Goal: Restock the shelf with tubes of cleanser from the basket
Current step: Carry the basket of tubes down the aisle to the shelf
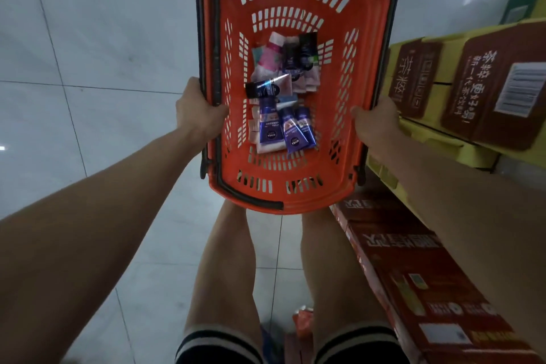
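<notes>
An orange plastic basket [339,38] with dark folded handles hangs in front of me above the floor. My left hand [198,111] grips its left rim, thumb inside the wall. My right hand [375,124] grips the right rim. On the basket floor lie several tubes of cleanser: blue tubes [291,130] at the near end, a dark tube [263,89] across the middle, pink and white tubes [270,57] and dark ones [301,52] at the far end. No shelf is in view.
Stacked yellow and brown cartons [461,83] stand close on the right, with red cartons [413,269] below them by my right leg. Pale tiled floor [88,68] spreads to the left and ahead. My bare legs [224,260] stand under the basket.
</notes>
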The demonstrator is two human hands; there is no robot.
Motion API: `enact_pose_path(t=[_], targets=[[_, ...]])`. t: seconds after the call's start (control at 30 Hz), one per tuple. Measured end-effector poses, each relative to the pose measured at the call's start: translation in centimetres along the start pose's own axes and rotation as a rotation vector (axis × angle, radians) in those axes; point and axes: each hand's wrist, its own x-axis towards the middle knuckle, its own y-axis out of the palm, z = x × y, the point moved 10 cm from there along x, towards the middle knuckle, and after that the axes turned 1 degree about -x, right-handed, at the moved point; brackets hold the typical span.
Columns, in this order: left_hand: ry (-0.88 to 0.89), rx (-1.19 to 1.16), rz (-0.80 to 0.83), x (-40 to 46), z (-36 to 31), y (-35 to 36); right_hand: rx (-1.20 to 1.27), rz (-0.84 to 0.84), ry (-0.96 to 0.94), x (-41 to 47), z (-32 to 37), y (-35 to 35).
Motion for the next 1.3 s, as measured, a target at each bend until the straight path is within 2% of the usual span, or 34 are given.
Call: enact_pose_path(t=[0.23,0.53,0.7,0.9,1.1,1.3], targets=[[-0.007,-0.053,0.059,-8.0,-2.6,-4.7,0.005,0.05,0.004,-8.2,1.7,-5.3],[-0.005,-0.174,0.09,-21.6,-7.3,-15.1,0.015,0.085,-0.014,-22.9,6.7,-13.5],[0.019,-0.201,0.079,-27.3,-9.2,-21.1,0.023,0.087,-0.112,-30.8,9.9,-17.8],[0.151,-0.211,0.054,-33.4,-12.2,-27.7,-0.022,0.081,-0.214,-39.9,13.1,-22.5],[0.266,-0.249,0.001,-38.6,-15.1,-34.3,-0.035,-0.033,-0.325,-47.2,16.8,-26.5],[0.394,-0.238,-0.035,-42.7,-14.5,-36.9,-0.099,-0.186,-0.415,-52.3,16.4,-27.9]])
